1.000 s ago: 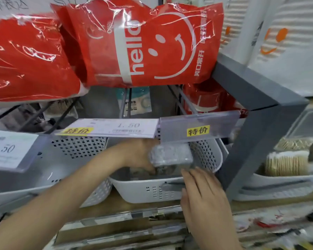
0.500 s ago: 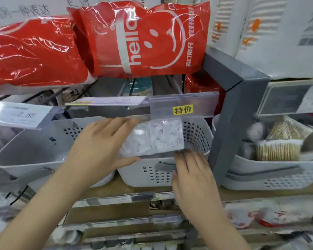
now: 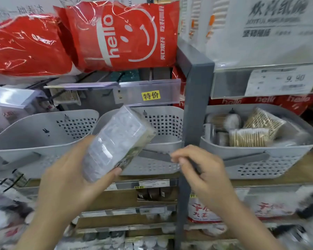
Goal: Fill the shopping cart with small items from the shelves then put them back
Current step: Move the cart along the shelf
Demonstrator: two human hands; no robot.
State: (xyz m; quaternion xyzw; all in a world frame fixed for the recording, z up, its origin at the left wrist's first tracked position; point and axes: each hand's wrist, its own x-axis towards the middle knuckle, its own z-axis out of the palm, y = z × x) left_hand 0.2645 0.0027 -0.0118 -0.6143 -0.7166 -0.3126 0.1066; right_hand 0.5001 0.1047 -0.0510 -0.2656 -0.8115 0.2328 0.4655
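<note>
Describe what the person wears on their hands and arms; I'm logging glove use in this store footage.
Nothing is worn. The left hand and right hand are bare, with no gloves, rings, watch or bracelet visible. Both forearms are bare too, with no sleeve showing down to the bottom edge of the picture.

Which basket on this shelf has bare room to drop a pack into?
The left basket looks bare inside. The middle basket, behind the clear pack gripped by the left hand, shows no contents. The right basket is crowded with swab packs.

Two bare forearms, left hand (image 3: 65, 181) and right hand (image 3: 204, 170) ungloved; apparently no rings or watch, though blurred.
</note>
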